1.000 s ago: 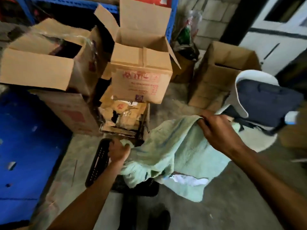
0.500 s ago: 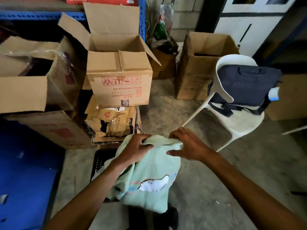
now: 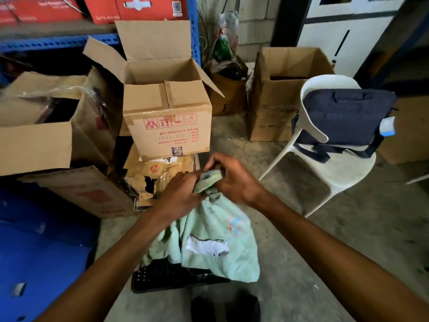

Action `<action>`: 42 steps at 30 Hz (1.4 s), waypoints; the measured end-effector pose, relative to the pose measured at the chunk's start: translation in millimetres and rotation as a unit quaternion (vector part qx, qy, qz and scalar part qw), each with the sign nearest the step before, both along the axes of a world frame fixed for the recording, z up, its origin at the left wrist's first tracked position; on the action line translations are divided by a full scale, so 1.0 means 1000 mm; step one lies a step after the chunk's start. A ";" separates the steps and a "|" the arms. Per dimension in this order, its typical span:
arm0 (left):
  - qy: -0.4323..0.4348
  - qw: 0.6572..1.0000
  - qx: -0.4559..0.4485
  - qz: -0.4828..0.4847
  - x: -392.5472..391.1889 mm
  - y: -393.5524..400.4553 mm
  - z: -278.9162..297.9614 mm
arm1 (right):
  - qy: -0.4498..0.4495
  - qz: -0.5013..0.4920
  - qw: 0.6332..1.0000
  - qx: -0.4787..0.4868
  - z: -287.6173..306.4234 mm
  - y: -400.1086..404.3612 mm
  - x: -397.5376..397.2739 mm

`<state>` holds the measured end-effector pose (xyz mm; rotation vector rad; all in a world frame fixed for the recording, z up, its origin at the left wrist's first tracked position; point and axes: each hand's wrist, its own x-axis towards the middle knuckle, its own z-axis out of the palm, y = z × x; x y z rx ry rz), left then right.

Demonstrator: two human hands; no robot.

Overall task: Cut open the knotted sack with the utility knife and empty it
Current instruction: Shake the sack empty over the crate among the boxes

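Nearest you, the sack [image 3: 216,249] hangs limp over a black perforated crate [image 3: 162,275] on the floor, its pale green cloth folding on itself — soft, light, nothing stiff inside by the look of it. A ragged slit low on its front shows white underneath. It will sag wherever you leave it unsupported, so take it by the gathered neck, where the cloth is bunched thick.

That is where you have it: your left hand [image 3: 178,194] is clenched around the neck from the left, and your right hand [image 3: 232,180] pinches the bunched top from the right. No knife shows in either hand.

Beyond, an open cardboard box [image 3: 167,117] sits on a torn one; far right, a white chair [image 3: 336,168] carries a dark bag [image 3: 346,117].
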<state>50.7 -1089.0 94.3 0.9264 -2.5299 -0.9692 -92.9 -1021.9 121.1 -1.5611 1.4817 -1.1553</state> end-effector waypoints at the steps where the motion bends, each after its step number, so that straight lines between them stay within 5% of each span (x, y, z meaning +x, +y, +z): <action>1: 0.002 1.000 -0.017 0.017 -0.003 -0.001 0.003 | -0.031 0.006 0.999 0.012 0.004 -0.001 -0.002; 5: 0.135 0.988 0.005 0.077 -0.010 0.001 0.018 | -0.161 -0.010 0.985 0.067 -0.011 0.011 -0.028; 7: 0.206 0.968 0.032 0.143 -0.012 -0.001 0.027 | -0.016 -0.058 0.991 0.123 -0.044 0.032 -0.046; 9: 0.242 0.952 0.058 0.180 -0.012 -0.001 0.032 | 0.113 -0.106 0.959 0.236 -0.088 0.058 -0.051; 11: 0.258 0.948 0.084 0.168 -0.014 0.005 0.033 | 0.091 -0.157 0.942 0.283 -0.127 0.075 -0.038; 18: 0.237 0.939 0.147 0.199 0.009 -0.004 0.003 | 0.088 -0.352 0.923 0.125 -0.138 0.054 -0.056; 23: -0.018 0.975 0.215 0.048 0.005 0.016 -0.057 | 0.124 -0.179 0.975 -0.034 -0.082 0.035 -0.018; 27: 0.027 0.975 0.187 0.117 0.004 0.017 -0.083 | 0.078 -0.107 0.991 -0.015 -0.081 0.035 -0.006; 30: 0.073 0.967 0.190 0.151 0.019 0.009 -0.082 | 0.086 -0.024 0.990 0.107 -0.095 0.051 -0.033; 35: 0.086 0.954 0.222 0.182 0.036 0.015 -0.071 | 0.273 -0.006 0.891 0.364 -0.175 0.090 -0.064; 38: 0.123 0.949 0.235 0.170 0.040 0.019 -0.057 | 0.217 -0.055 0.897 0.382 -0.200 0.088 -0.039; 40: 0.136 0.955 0.203 0.166 0.040 0.016 -0.042 | 0.143 -0.169 0.931 0.289 -0.198 0.076 -0.020; 42: 0.163 0.956 0.161 0.182 0.045 0.007 -0.028 | 0.055 -0.303 0.929 0.203 -0.176 0.059 -0.010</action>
